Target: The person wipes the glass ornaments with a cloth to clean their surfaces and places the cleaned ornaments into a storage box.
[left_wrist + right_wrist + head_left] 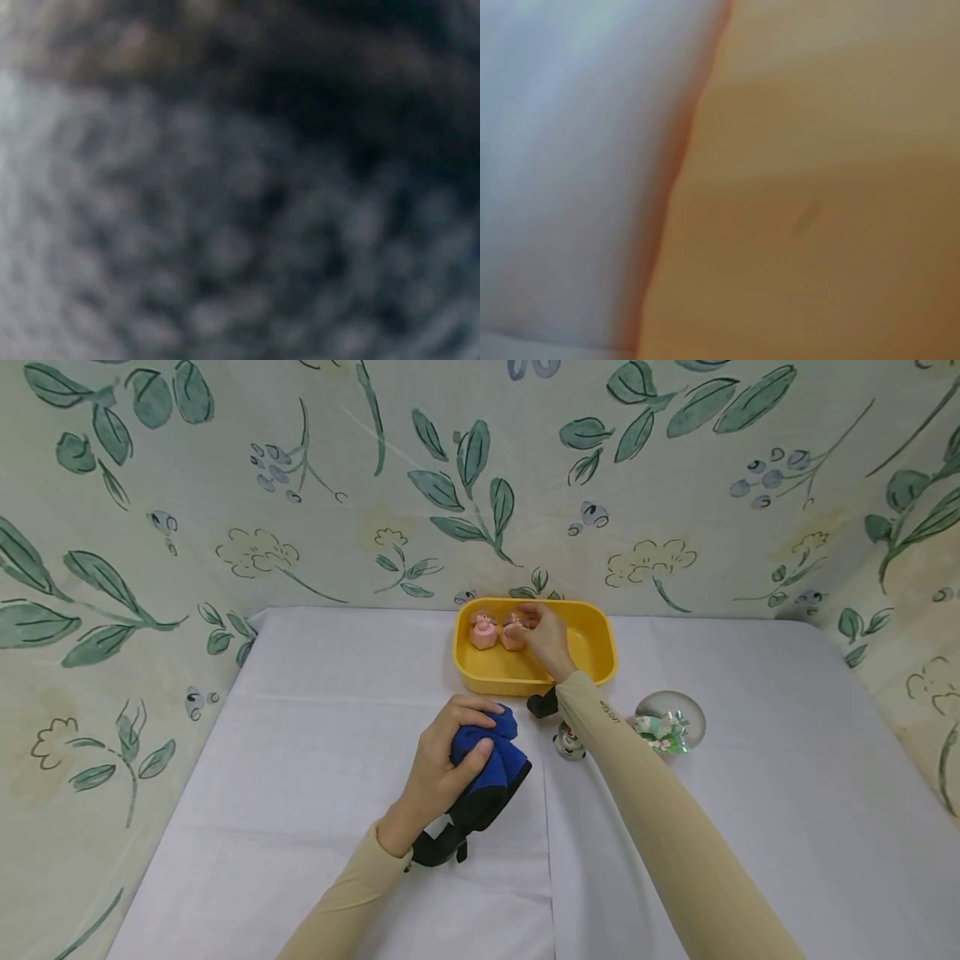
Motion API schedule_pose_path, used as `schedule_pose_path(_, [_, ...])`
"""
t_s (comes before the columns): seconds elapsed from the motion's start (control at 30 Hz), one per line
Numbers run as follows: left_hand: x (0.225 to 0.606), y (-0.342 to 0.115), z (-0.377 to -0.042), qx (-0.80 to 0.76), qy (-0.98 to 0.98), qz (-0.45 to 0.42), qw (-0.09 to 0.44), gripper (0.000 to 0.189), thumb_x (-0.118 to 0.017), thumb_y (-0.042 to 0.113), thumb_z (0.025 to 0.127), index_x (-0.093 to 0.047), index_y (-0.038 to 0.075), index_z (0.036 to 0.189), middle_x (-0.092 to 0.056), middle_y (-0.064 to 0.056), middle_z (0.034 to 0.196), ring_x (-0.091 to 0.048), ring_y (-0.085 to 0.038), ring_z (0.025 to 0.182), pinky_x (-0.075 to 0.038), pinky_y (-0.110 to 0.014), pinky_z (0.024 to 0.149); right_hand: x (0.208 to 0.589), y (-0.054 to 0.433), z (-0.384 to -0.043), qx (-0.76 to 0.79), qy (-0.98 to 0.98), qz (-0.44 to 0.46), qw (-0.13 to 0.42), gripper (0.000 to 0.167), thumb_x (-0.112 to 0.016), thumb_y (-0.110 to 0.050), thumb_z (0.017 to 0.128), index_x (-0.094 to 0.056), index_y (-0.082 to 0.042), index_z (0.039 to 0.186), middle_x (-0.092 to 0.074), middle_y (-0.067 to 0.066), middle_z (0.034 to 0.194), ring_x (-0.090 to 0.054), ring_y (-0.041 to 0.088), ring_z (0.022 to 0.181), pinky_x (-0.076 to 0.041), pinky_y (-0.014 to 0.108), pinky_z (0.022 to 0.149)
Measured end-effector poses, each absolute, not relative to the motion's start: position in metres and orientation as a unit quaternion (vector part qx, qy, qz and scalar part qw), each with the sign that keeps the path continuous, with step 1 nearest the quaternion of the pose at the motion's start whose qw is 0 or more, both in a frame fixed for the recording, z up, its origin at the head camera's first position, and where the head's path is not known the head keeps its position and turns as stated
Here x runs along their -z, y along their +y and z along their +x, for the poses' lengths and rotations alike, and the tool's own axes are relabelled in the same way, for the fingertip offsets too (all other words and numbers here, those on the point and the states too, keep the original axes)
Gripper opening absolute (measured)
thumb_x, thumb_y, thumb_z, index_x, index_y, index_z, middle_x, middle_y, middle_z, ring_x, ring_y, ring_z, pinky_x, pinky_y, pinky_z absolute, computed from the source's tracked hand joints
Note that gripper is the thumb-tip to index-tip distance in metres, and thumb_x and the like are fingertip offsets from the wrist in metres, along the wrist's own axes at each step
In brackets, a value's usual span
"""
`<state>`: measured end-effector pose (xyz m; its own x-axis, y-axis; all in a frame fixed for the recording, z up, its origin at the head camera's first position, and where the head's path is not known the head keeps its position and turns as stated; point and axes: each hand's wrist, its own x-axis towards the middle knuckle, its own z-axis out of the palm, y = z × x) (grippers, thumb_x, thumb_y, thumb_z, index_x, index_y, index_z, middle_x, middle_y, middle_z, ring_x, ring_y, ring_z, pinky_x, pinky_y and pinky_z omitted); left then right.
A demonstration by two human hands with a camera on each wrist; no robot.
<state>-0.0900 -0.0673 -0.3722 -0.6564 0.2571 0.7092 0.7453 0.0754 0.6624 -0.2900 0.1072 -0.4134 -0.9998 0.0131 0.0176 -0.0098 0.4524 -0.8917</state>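
Observation:
In the head view my left hand (442, 764) grips a bundled blue and black cloth item (491, 772), fingers over its top and thumb on the near side. Its exact kind cannot be told. My right hand (549, 639) reaches into a yellow tray (495, 681) and pinches a small pink ornament (513, 635) between thumb and fingers. A similar pink ornament (483, 632) stands beside it at the left of the tray. Dark blur fills the left wrist view. Mostly a blurred tan surface (802, 247) shows in the right wrist view.
Right of the tray, partly behind my right sleeve, lie a clear round dome (688, 714) with a shiny green bundle (662, 732) and a small silvery object (568, 743). A white cloth (322, 760) covers the table; a leaf-patterned curtain (337, 527) hangs behind.

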Motion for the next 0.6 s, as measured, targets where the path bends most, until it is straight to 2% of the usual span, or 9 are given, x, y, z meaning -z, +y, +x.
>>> schedule_pose_path(0.27, [0.371,-0.066,-0.090,0.579,-0.704,-0.354,0.209,0.028,-0.048,0.032,0.099,-0.051,0.004,0.104,-0.057,-0.015,0.114,-0.056,-0.028,0.105,-0.048,-0.038,0.092,0.409,0.109,-0.288,-0.534,-0.845,-0.016,-0.004,0.049,-0.069,-0.010,0.088,-0.050,-0.001,0.132,-0.054,0.015,0.131,-0.051,0.027,0.119,-0.040,0.032,0.101])
schedule_pose_path(0.6, [0.370,-0.064,-0.091,0.580,-0.701,-0.359,0.208,0.028,-0.048,0.031,0.099,-0.052,0.004,0.104,-0.057,-0.015,0.113,-0.056,-0.028,0.104,-0.047,-0.038,0.092,0.391,0.116,-0.280,-0.567,-0.823,0.001,0.029,0.049,-0.069,-0.008,0.088,-0.049,0.000,0.132,-0.052,0.014,0.135,-0.048,0.024,0.125,-0.036,0.030,0.105])
